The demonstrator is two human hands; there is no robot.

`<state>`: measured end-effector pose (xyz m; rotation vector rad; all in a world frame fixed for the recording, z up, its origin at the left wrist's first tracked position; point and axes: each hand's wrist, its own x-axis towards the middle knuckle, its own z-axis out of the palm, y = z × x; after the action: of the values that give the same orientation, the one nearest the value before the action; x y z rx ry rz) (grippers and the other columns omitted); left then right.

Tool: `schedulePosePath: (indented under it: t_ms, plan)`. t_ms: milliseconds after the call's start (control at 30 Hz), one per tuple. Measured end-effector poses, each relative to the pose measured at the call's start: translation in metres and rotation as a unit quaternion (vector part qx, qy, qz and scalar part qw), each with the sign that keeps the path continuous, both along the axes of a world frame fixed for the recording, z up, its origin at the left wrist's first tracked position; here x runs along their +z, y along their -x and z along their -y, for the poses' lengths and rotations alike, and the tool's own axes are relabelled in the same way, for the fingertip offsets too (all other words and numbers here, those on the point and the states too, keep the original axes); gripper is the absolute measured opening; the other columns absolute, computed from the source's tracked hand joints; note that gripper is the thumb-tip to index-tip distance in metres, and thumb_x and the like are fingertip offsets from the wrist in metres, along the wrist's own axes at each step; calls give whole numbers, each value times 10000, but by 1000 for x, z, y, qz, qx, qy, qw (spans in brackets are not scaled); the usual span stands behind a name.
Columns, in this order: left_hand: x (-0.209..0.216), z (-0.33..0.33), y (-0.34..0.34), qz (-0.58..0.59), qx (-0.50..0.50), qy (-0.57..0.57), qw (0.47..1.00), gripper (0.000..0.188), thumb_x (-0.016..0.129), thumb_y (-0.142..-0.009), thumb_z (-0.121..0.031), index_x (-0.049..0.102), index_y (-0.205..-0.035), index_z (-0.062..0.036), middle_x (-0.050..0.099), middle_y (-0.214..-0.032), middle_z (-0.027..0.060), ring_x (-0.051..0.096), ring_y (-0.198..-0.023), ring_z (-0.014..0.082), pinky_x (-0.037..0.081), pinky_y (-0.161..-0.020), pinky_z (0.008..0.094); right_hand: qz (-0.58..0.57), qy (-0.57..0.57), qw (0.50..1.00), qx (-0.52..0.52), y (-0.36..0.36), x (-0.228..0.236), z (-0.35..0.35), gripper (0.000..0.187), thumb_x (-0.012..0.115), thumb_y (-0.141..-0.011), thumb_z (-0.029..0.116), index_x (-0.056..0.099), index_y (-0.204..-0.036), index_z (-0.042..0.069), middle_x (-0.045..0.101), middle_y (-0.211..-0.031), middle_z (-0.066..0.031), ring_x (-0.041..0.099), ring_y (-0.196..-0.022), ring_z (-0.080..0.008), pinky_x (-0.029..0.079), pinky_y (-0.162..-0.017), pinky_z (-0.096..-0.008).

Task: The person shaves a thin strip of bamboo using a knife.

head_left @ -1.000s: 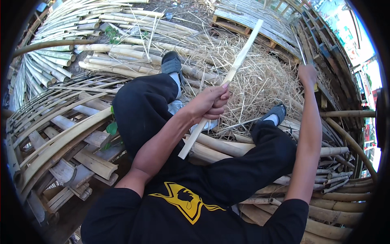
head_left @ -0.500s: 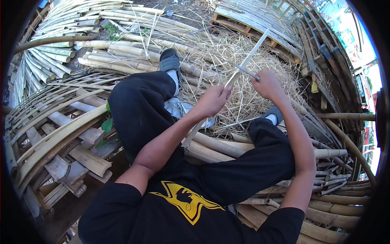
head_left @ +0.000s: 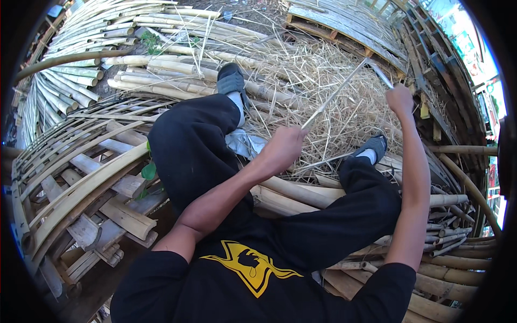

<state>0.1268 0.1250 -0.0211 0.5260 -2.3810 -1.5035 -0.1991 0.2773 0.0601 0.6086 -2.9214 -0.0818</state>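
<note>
My left hand (head_left: 284, 147) is closed round the near part of a thin, pale bamboo strip (head_left: 321, 109), which slants away up and to the right. Farther out on the right, my right hand (head_left: 400, 100) grips a knife (head_left: 383, 76) by its handle. The narrow grey blade points up and left, and its end appears to meet the strip's far tip; whether they touch I cannot tell. Below both hands spreads a heap of bamboo shavings (head_left: 344, 116), between my two sandalled feet. The strip's near end is hidden behind my left hand and forearm.
Bamboo poles (head_left: 177, 67) lie stacked ahead and to the left. A slatted bamboo lattice (head_left: 110, 177) stands beside my left leg. A wooden pallet (head_left: 336, 27) lies beyond the shavings, with more pallets (head_left: 436, 70) upright at the right. Cut bamboo (head_left: 452, 277) is piled at my right.
My right hand has carried the knife outward to the right, from the strip's middle to its far tip. My left hand has shifted slightly, and the strip now leans more to the right.
</note>
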Motion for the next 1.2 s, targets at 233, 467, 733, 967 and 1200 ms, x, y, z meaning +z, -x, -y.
schedulePosePath:
  t_ms: [233,467,733,967,1200]
  plan:
    - [0,-1,14,-6,14,-10,1000,384,444,-962,-247,539,-767,70,525,-606,261,518,-567,439,392,-552,482,131,174,971,102,-27,-45,-6,379,585,-786,315,638,-745,-58,622,-777,-259,606,-785,-405,461,-732,-453]
    - [0,-3,16,53,1,50,997,266,446,-921,-167,550,-860,70,580,-688,287,591,-704,455,459,-646,518,191,6,954,230,-121,-27,51,321,550,-785,245,614,-707,-59,596,-740,-277,602,-756,-425,474,-717,-483]
    - [-20,-3,13,60,16,166,984,244,433,-934,-148,531,-864,65,585,-681,283,598,-672,446,463,-612,526,193,-77,953,218,-126,-51,64,266,561,-721,180,612,-821,-60,632,-846,-274,624,-835,-408,501,-779,-450]
    - [-23,8,2,48,20,193,980,205,444,-933,-172,519,-869,8,600,-708,246,609,-681,418,476,-604,514,113,-109,958,239,-99,-47,72,229,598,-723,197,661,-834,7,651,-799,-228,645,-776,-384,518,-735,-448]
    - [4,-3,18,8,5,50,999,307,446,-947,-199,565,-839,64,555,-678,276,570,-643,429,436,-605,485,-26,111,984,-134,57,-11,-102,456,494,-764,310,641,-942,-83,615,-992,-309,595,-986,-423,455,-857,-460]
